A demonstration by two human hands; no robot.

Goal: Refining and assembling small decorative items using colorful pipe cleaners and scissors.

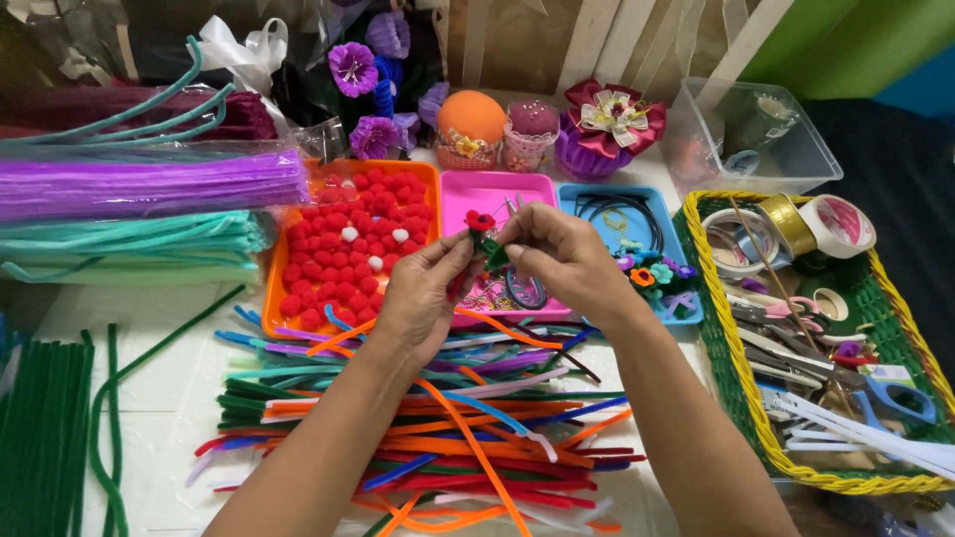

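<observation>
My left hand (423,298) and my right hand (557,254) meet above the pink tray (477,194), both pinching a small pipe-cleaner flower (483,237) with a red head and a green stem. The left fingers grip its lower stem; the right fingertips pinch the green part just under the red head. Beneath my forearms lies a loose heap of coloured pipe cleaners (448,428) in orange, red, green, blue and purple.
An orange tray of red pom-poms (348,249) sits left of the pink tray, a blue tray (637,224) to its right. A green-and-yellow basket (726,358) holds tape rolls and scissors. Bundled pipe cleaners (139,184) lie at left, and a clear box (746,134) stands behind.
</observation>
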